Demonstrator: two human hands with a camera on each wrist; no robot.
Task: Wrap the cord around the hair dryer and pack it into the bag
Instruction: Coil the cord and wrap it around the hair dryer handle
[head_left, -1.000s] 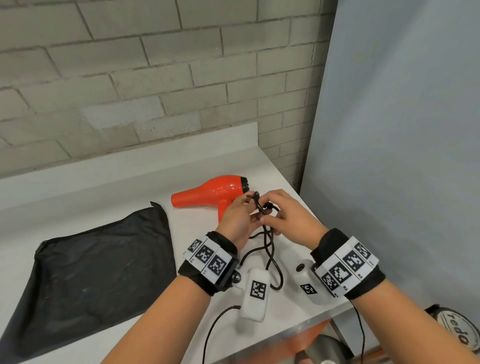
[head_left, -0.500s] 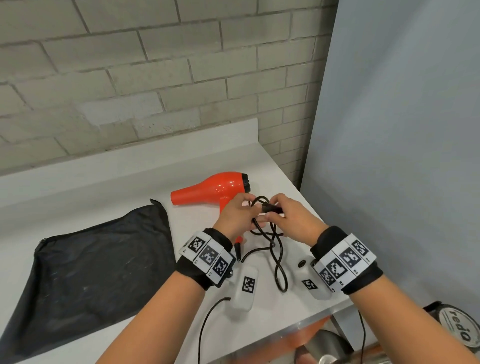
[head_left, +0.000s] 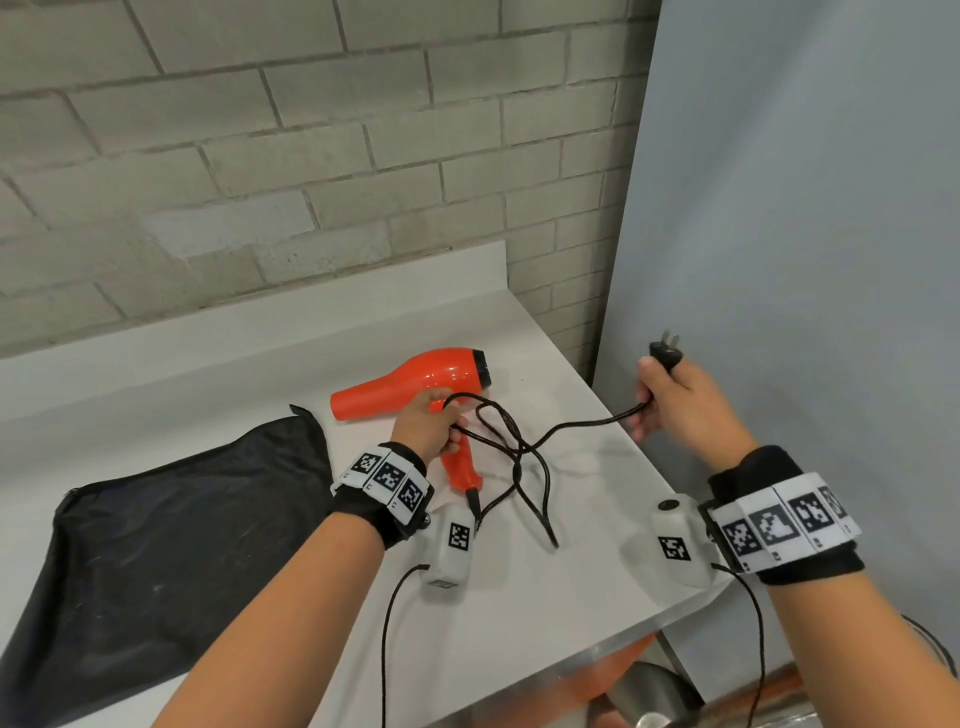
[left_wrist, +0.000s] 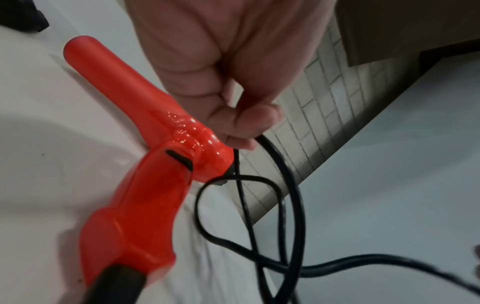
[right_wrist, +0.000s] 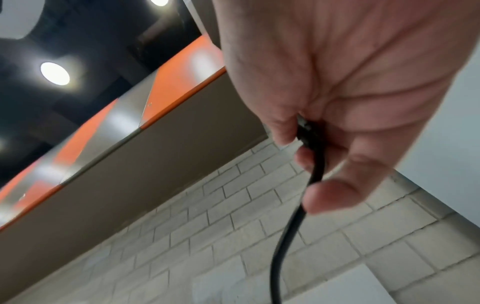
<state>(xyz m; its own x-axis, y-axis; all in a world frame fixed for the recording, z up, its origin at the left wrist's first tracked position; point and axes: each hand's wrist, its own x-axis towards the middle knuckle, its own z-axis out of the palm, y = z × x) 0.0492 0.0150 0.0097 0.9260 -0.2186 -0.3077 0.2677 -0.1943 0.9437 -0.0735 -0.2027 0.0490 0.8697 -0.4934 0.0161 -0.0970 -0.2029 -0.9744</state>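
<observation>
The right hand (head_left: 680, 400) pinches the plug (head_left: 665, 354) end of the cord (head_left: 576, 423), fingers curled round it, prongs pointing up past the knuckles. It is raised off the bench's (head_left: 597, 519) right edge. From this grip the cord runs left in a slack line to a tangle of loops above the bench. The left hand (head_left: 428, 423) grips one strand of those loops between thumb and curled fingers (left_wrist: 249, 121), just beside the dryer's (head_left: 415, 382) body. The dryer lies on its side on the bench, nozzle pointing left, handle toward the person, cord leaving the handle's end. No cord is wound round it. The bag (head_left: 171, 540), black, lies flat on the bench to the left, near the nozzle but apart from it.
</observation>
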